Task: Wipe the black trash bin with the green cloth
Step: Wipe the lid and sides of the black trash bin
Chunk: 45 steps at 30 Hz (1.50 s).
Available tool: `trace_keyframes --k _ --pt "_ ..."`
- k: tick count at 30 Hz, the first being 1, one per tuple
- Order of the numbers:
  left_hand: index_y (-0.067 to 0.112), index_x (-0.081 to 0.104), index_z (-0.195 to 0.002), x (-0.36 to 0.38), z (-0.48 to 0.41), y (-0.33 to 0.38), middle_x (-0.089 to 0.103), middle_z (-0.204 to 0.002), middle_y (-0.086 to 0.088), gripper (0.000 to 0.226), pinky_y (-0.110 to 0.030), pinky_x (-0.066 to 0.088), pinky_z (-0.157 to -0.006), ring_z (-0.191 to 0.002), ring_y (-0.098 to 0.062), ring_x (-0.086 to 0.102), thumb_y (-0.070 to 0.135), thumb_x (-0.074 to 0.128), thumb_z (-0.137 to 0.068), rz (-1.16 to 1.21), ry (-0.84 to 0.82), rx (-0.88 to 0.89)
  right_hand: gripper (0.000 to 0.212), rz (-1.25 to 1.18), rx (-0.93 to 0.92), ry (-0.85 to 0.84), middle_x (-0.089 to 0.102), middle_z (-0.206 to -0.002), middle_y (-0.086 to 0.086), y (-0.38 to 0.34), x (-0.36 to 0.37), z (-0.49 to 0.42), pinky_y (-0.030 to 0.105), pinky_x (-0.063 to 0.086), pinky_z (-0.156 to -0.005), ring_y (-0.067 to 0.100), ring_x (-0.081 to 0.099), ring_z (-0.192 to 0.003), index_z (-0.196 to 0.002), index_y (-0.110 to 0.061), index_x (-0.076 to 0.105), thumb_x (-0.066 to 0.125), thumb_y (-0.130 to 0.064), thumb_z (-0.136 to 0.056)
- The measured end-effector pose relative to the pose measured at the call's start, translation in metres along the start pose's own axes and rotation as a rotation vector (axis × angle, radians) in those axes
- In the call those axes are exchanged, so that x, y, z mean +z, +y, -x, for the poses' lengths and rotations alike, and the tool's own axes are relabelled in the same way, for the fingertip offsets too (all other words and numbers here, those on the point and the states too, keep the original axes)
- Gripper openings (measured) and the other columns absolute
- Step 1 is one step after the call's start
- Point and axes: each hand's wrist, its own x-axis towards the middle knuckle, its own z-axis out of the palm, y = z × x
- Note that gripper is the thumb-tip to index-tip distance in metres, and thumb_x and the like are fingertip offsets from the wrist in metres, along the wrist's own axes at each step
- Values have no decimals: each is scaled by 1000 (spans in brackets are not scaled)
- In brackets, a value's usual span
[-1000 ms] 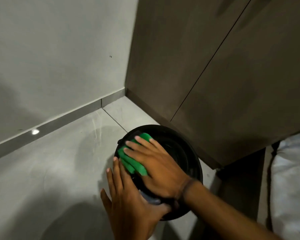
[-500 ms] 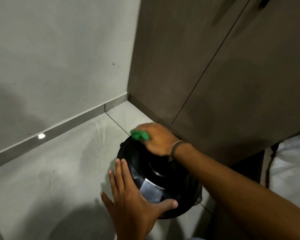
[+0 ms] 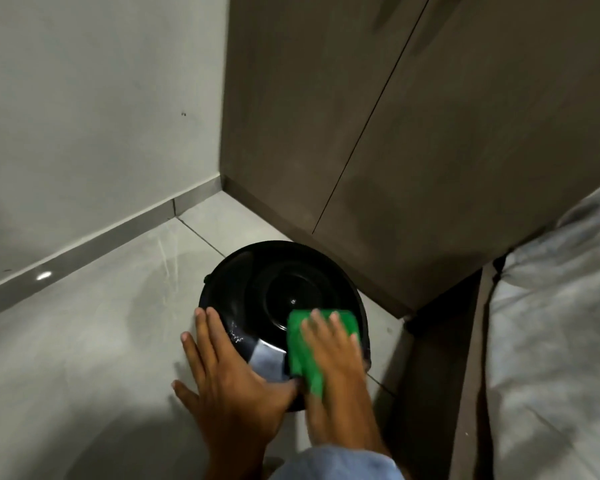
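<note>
The black trash bin is round and glossy and stands on the floor in a corner beside a cabinet. A pale label patch shows on its near side. My left hand is pressed against the bin's near-left side, fingers spread flat. My right hand lies flat on the folded green cloth, pressing it onto the near-right part of the bin's top. The cloth's lower half is partly hidden under my fingers.
A brown cabinet with two doors stands just behind and to the right of the bin. A grey wall with a skirting strip runs on the left. Pale floor tiles stretch to the left. White bedding fills the right edge.
My right hand has swept the green cloth from the bin's far edge back to its near-right side. My left hand has stayed on the bin's near-left side.
</note>
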Motion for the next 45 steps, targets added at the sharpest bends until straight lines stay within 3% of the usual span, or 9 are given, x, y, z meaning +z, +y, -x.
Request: trace_keyframes --k 8,14,20,24,27,30,34,39,45 --pt "39 -27 -161 -8 -2 -5 -22 -177 13 183 -69 10 -128 -166 -23 -15 110 52 -12 15 -98 17 65 101 197 -13 32 -171 0 -3 -31 -136 40 12 -132 23 20 -162 -159 -20 39 56 -7 -99" --pt "47 -23 -161 -56 -82 -33 -24 -173 26 176 -67 -2 -130 -160 -12 -29 86 83 -26 -289 -317 323 70 14 -434 -330 31 -172 -12 -21 -10 -32 33 2 -132 15 17 -163 -160 -33 37 50 -17 -94" --pt "56 -23 -158 -85 -154 20 -22 -175 22 179 -69 -25 -122 -151 -14 -46 79 92 -23 -705 -819 702 68 10 78 -102 41 -166 -2 9 -42 -89 41 14 -132 24 24 -161 -155 -21 48 58 4 -92" --pt "43 -14 -167 -94 -170 77 -22 -178 8 179 -75 -21 -121 -156 -21 -40 62 103 -33 -1018 -770 822 77 118 -13 -129 30 -171 -9 -11 -26 -82 39 4 -134 16 15 -162 -161 -27 38 55 -1 -90" --pt "31 -4 -170 -119 -162 79 -11 -179 5 157 -74 -7 -126 -165 -27 -18 62 96 -54 -1004 -258 753 88 228 -6 -152 6 -172 -20 -15 -19 -39 37 -6 -132 9 -4 -163 -165 -35 19 54 -8 -89" --pt "26 16 -169 -103 -106 21 16 -179 -2 107 -54 21 -132 -166 -27 16 62 74 -86 -466 180 503 90 256 121 -137 -8 -171 -22 -19 -14 -23 34 -15 -128 5 -19 -158 -165 -36 4 55 -15 -95" --pt "20 -8 -169 -37 -4 0 -12 -180 1 167 -49 15 -133 -167 -22 -4 110 47 -39 -22 -87 38 90 225 281 -100 -5 -175 -16 -25 -21 -23 37 -10 -131 8 -17 -159 -167 -32 4 56 -20 -95" --pt "22 -32 -160 -8 11 26 -21 -177 3 192 -57 6 -135 -165 -23 -18 84 86 -22 66 -124 -189 76 197 408 5 18 -175 -6 -9 -41 -51 42 9 -134 19 7 -163 -165 -25 22 57 -15 -97" --pt "34 -36 -156 0 6 22 -18 -176 9 200 -65 3 -131 -165 -23 -18 87 79 -2 101 -208 -219 40 229 395 5 64 -142 2 4 -37 -125 48 36 -122 29 52 -141 -135 -22 60 58 -19 -96"
